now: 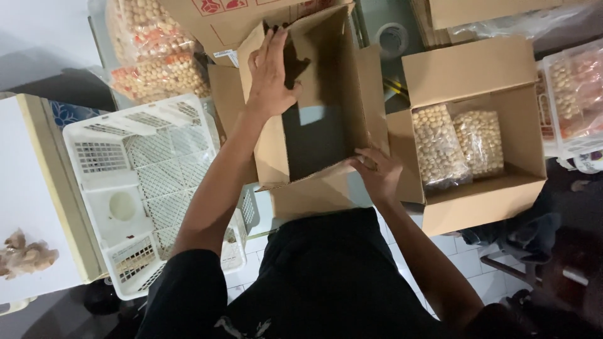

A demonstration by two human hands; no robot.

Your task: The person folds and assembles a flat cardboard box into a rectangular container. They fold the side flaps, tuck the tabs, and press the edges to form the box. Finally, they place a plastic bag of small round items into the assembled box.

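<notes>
An empty brown cardboard box (352, 94) stands open in front of me, its flaps raised. My left hand (271, 72) rests flat on the far left flap, fingers spread over its inner edge. Down at the near right corner, my right hand (377, 172) grips the box's rim. To the right sits a second open cardboard box (502, 63) with two clear bags of small round beige balls (457, 145) inside it.
A white plastic crate (144, 182) lies at the left beside a white table. Bags of the same round snacks (154, 50) are stacked at the back left and in a tray (575, 94) at the far right. Tiled floor shows below.
</notes>
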